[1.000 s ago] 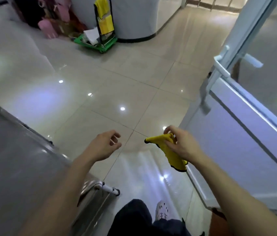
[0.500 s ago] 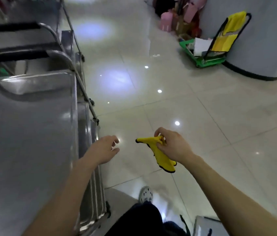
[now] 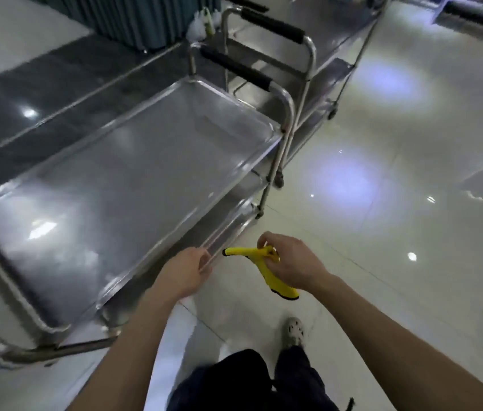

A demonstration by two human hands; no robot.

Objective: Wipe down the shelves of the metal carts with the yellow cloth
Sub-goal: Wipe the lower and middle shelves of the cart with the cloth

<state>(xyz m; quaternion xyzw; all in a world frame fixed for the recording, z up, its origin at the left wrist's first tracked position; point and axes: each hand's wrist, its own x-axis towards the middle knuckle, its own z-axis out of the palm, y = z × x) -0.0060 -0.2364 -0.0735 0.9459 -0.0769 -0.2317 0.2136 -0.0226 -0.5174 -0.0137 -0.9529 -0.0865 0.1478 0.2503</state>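
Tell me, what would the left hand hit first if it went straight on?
Probably the side rim of the near cart, just ahead of the left hand; depth is unclear, so it might pass alongside.

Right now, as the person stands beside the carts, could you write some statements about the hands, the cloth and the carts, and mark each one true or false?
1. The right hand holds the yellow cloth. True.
2. A second cart with a black-padded handle stands beyond the near cart. True.
3. The yellow cloth lies spread on the near cart. False: it hangs bunched from the right hand, over the floor.
4. The left hand also holds the yellow cloth. False: it holds nothing and is close to the near cart's rim.
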